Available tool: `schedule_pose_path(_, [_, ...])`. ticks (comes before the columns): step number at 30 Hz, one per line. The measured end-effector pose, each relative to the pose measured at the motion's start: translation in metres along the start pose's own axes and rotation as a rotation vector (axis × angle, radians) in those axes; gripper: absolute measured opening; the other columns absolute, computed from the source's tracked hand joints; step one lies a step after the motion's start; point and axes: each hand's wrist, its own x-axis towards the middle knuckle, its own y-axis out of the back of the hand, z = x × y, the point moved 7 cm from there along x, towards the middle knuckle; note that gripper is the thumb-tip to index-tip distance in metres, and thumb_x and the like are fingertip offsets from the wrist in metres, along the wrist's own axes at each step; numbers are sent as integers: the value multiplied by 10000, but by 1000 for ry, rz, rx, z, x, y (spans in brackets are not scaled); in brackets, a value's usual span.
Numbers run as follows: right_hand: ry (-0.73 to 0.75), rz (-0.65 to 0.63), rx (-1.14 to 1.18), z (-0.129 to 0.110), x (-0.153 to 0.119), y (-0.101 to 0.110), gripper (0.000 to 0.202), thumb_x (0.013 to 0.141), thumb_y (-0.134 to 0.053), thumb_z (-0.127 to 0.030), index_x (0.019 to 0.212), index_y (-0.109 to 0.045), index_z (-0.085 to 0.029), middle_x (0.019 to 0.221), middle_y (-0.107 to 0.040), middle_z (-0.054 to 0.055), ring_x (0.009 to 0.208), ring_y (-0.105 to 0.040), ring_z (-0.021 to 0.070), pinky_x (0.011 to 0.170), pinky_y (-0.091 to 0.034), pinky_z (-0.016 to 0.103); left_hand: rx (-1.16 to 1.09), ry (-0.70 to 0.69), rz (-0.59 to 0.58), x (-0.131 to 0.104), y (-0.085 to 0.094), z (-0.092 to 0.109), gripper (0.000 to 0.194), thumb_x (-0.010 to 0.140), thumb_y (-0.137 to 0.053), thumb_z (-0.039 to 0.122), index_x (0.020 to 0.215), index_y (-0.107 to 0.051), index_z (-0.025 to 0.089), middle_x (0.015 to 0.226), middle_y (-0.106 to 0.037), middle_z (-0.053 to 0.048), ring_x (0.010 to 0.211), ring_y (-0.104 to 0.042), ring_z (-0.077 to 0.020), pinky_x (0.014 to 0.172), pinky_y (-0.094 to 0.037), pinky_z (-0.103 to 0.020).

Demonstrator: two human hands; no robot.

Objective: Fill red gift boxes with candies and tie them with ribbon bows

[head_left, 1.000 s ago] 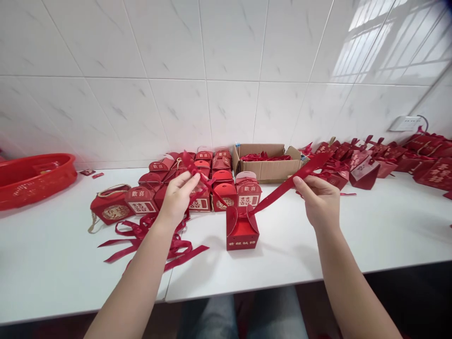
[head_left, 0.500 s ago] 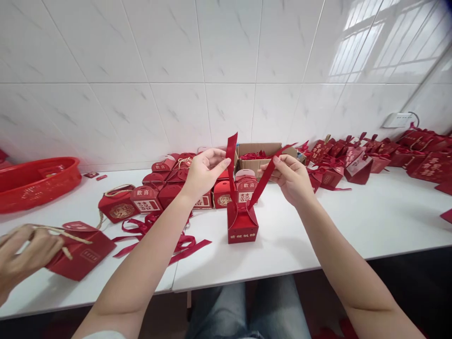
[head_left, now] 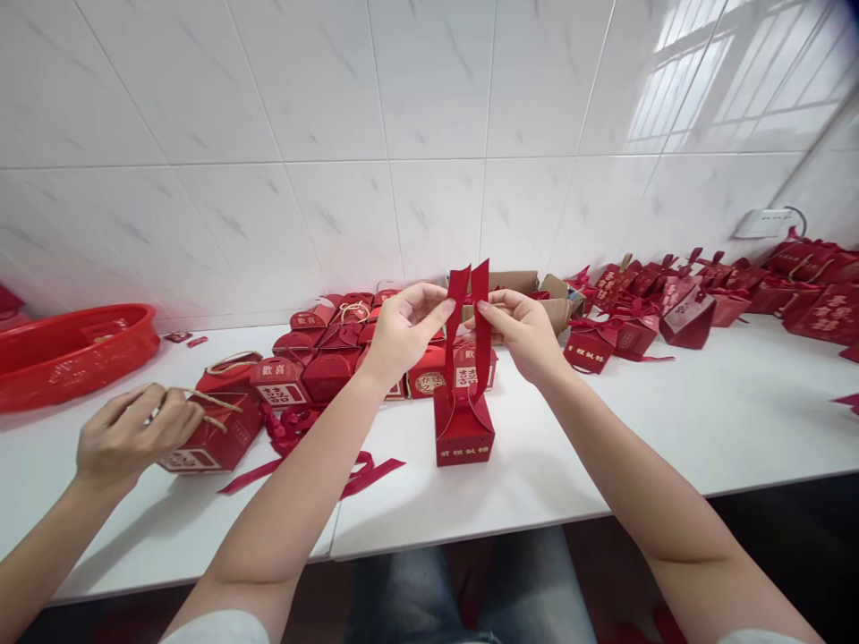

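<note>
A small red gift box (head_left: 464,440) with gold characters stands upright on the white table, a red ribbon (head_left: 481,344) coming up out of its folded top. My left hand (head_left: 409,329) pinches the left end of this ribbon between thumb and fingers. The right end is pinched by my right hand (head_left: 520,326). Both ends rise side by side, nearly upright, a narrow gap between them. Behind the box are rows of red boxes (head_left: 327,371), partly hidden by my left arm. Loose red ribbons (head_left: 372,474) lie beside that forearm.
At left a co-worker's hand (head_left: 140,429) holds a red box (head_left: 221,434) by its cord handle. A red plastic basin (head_left: 77,353) stands behind. A cardboard box (head_left: 554,313) sits near the tiled wall. Several ribboned boxes (head_left: 634,331) line the right. The table's front edge (head_left: 537,528) runs near my lap.
My hands have drawn closer together, bringing the two ribbon ends from a wide V to nearly parallel. At left, the co-worker's hand has carried its box rightward and farther back.
</note>
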Motion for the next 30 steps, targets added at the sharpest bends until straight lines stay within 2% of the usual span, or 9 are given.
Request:
schedule_pose_path(4, [-21,-149,-22,1,3,-10,174,765,-681,-301,878,-632,-178,687,-667,-8,555,-647,129,525,-532,251,22,44,-63,4,-7,-4,200,758,-700,312,856,-621,157,837,-677,-33,741,-625,-127,706,-514,-258])
schedule_pose_path(6, [-40,-232,14,-1,4,-16,191,754,-677,-261,929,-650,-188,732,-668,-11,563,-642,120,535,-533,250,32,69,-33,8,-6,-8,231,749,-709,287,883,-566,166,748,-667,-7,648,-608,-107,639,-497,-244])
schedule_pose_path(10, [-77,-245,65,-5,7,-19,219,785,-671,-348,937,-669,-191,696,-647,-15,541,-607,95,531,-511,228,-19,135,-26,12,-6,-21,319,744,-719,260,949,-484,192,679,-645,29,630,-623,-114,651,-498,-264])
schedule_pose_path(13, [-112,-268,116,-6,11,-20,236,790,-675,-409,853,-666,-183,628,-597,-33,516,-564,77,526,-486,210,-124,191,-158,13,-15,-30,256,780,-686,332,922,-533,184,727,-644,11,670,-638,-129,693,-511,-300])
schedule_pose_path(17, [-118,-397,116,-9,15,-20,260,799,-668,-429,753,-647,-174,643,-581,-19,567,-558,95,597,-495,241,-327,397,-357,4,-24,-47,230,789,-666,381,824,-625,157,791,-653,-28,660,-615,-125,667,-503,-292])
schedule_pose_path(21, [-58,-526,-57,-11,13,-14,291,838,-622,-435,709,-651,-177,700,-620,14,679,-588,132,682,-491,266,-318,397,-291,3,-13,-52,169,744,-715,303,819,-696,153,788,-676,-33,654,-605,-120,707,-503,-290])
schedule_pose_path(23, [0,-526,-96,-12,12,-12,300,843,-610,-449,706,-654,-186,720,-631,17,710,-598,144,716,-492,281,-365,408,-252,2,-10,-54,161,728,-725,277,830,-697,155,818,-690,-40,705,-631,-139,747,-513,-312])
schedule_pose_path(27, [99,-496,-91,-15,12,-11,323,837,-604,-478,685,-651,-196,724,-636,15,718,-602,146,752,-496,292,-434,488,-282,-1,-15,-59,92,697,-697,170,789,-693,161,798,-695,-38,729,-642,-149,721,-517,-306])
schedule_pose_path(30, [61,-559,-136,-12,11,-14,333,834,-598,-497,709,-659,-195,740,-657,26,732,-626,164,752,-507,314,-398,476,-302,2,-16,-60,86,696,-623,127,745,-688,157,777,-691,-39,713,-629,-143,684,-505,-283])
